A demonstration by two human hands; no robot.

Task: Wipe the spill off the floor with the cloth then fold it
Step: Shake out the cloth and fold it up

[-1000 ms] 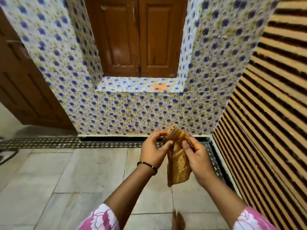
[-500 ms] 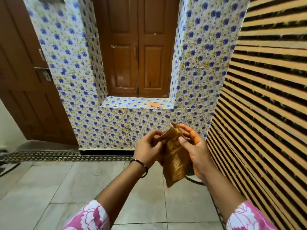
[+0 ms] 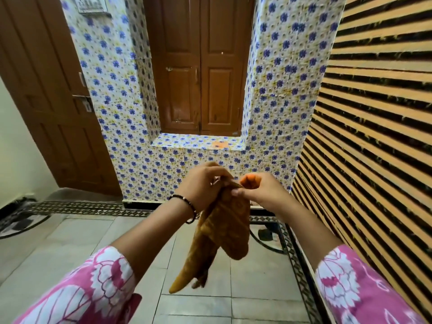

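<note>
Tiled floor (image 3: 77,242), floral-tiled wall behind. Left hand (image 3: 201,185) and right hand (image 3: 261,192) pinch the top edge of the mustard cloth (image 3: 222,232), which hangs in mid-air. Likely light, limp; grip corners for folding.

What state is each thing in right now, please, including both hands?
Mustard-yellow patterned cloth: off the floor, hanging loosely, held at its top.
Left hand: fingers pinch the cloth's top.
Right hand: pinches the cloth's top.
Brown wooden shutters: closed.
Brown wooden door: closed.
</note>
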